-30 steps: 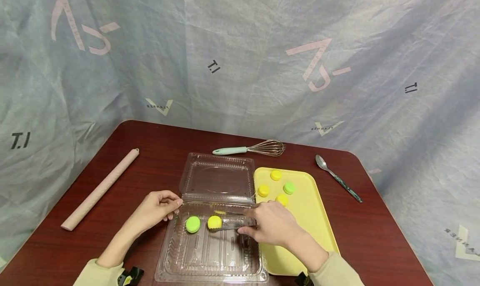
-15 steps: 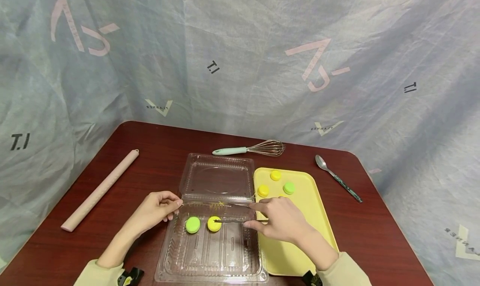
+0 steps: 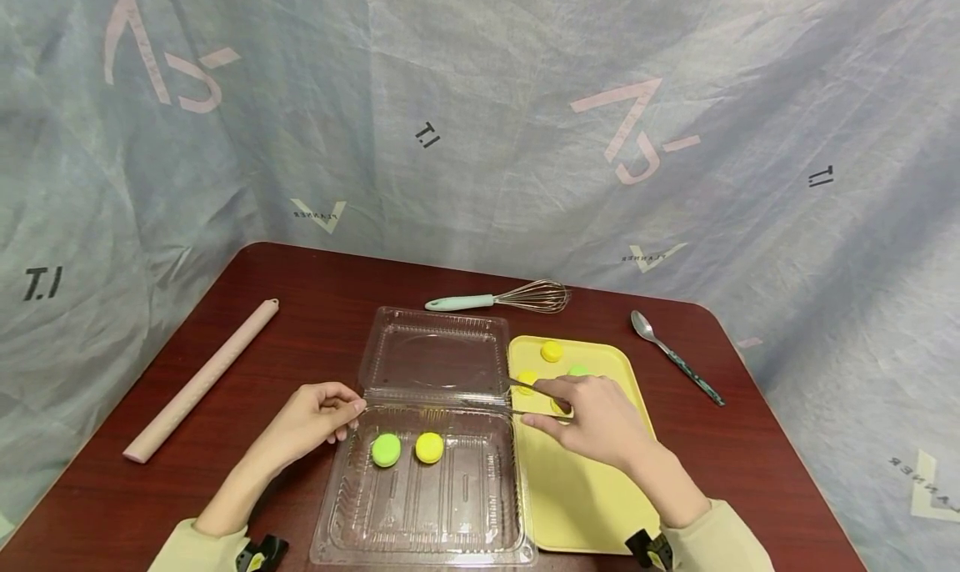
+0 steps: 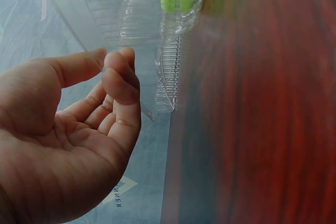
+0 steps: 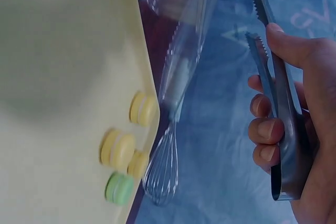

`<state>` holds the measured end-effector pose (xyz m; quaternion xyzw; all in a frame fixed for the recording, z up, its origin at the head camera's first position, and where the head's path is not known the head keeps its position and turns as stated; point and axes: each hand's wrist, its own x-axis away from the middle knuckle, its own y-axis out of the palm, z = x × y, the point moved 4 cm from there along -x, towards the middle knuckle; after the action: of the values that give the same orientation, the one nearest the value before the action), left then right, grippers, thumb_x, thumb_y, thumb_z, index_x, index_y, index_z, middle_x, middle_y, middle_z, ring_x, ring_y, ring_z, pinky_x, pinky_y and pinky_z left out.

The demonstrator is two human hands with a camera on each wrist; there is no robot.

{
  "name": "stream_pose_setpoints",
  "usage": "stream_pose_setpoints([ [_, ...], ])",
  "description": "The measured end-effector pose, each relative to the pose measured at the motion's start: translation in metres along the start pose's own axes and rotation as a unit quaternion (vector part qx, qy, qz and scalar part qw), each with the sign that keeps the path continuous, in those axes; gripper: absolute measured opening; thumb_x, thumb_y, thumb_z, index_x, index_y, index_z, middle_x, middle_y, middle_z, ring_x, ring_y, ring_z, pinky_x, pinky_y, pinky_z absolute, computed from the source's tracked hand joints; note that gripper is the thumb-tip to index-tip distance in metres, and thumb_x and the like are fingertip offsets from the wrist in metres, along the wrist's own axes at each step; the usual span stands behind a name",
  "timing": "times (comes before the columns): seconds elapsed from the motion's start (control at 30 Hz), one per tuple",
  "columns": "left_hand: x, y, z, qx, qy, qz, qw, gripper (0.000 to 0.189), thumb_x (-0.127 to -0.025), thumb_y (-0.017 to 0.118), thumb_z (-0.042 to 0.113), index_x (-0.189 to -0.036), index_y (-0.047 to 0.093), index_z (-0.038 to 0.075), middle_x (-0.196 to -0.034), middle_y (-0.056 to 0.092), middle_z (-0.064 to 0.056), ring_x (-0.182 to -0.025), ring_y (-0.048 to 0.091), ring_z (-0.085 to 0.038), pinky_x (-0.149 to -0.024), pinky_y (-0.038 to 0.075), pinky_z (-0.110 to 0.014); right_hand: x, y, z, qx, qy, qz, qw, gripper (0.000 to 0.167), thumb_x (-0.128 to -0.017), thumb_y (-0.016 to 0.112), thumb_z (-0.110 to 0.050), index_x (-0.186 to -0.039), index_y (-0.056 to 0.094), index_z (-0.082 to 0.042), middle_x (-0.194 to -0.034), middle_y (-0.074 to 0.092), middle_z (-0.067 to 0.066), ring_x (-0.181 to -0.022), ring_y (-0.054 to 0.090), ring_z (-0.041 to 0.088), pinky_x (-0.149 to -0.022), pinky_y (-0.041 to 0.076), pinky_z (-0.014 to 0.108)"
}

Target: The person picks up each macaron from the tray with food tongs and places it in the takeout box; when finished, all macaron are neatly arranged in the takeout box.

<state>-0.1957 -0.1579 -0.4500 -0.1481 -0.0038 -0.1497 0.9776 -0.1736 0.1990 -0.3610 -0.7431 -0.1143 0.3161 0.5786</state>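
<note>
A clear plastic clamshell container (image 3: 420, 505) lies open in the head view, its lid folded back. Inside its base sit a green macaron (image 3: 386, 450) and a yellow macaron (image 3: 429, 448), side by side. My left hand (image 3: 315, 420) pinches the container's left edge near the hinge between thumb and fingers. Steel tongs (image 5: 287, 129) with toothed tips are held in my right hand (image 3: 600, 422); their arms stand apart with nothing between them. That hand is above the yellow tray (image 3: 577, 505), where several more macarons lie, mostly yellow, with one green macaron (image 5: 119, 188) among them.
A whisk (image 3: 498, 297) with a pale green handle lies behind the container. To the right of the tray is a spoon (image 3: 675, 355) with a dark patterned handle. A pale pink rolling pin (image 3: 202, 380) rests at the left. Grey printed cloth (image 3: 480, 138) hangs behind the table.
The tongs have come off the yellow macaron, leaving it in the container. My right hand has moved right and back over the tray with them. My left hand has stayed put.
</note>
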Motion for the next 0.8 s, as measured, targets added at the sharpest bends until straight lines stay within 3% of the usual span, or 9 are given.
stream_pose_setpoints([
  [0.27, 0.0, 0.0, 0.001, -0.001, -0.003, -0.001, 1.0, 0.02, -0.098, 0.065, 0.012, -0.102, 0.067, -0.007, -0.076, 0.065, -0.007, -0.059, 0.057, -0.015, -0.053, 0.049, -0.025, 0.01, -0.012, 0.036, 0.007, 0.073, 0.004, 0.9973, 0.027, -0.083, 0.079, -0.047, -0.099, 0.075, -0.025, -0.059, 0.038, -0.018, -0.05, 0.027, 0.0, -0.044, 0.025, 0.024],
  [0.53, 0.0, 0.0, 0.0, -0.001, -0.002, 0.0, 1.0, 0.02, -0.097, 0.066, 0.013, -0.103, 0.067, -0.007, -0.075, 0.065, -0.006, -0.059, 0.057, -0.015, -0.053, 0.049, -0.026, 0.021, -0.017, 0.068, 0.012, 0.123, 0.03, 0.9919, 0.037, -0.083, 0.08, -0.044, -0.106, 0.078, -0.015, -0.061, 0.047, -0.014, -0.049, 0.035, 0.003, -0.045, 0.03, 0.025],
  [0.8, 0.0, 0.0, 0.001, 0.0, -0.001, -0.001, 1.0, 0.02, -0.097, 0.066, 0.013, -0.103, 0.067, -0.007, -0.075, 0.065, -0.006, -0.059, 0.058, -0.015, -0.053, 0.048, -0.026, 0.035, -0.014, 0.093, 0.02, 0.166, 0.02, 0.9857, 0.04, -0.084, 0.078, -0.046, -0.106, 0.076, -0.012, -0.058, 0.042, -0.012, -0.049, 0.032, 0.005, -0.046, 0.028, 0.026],
])
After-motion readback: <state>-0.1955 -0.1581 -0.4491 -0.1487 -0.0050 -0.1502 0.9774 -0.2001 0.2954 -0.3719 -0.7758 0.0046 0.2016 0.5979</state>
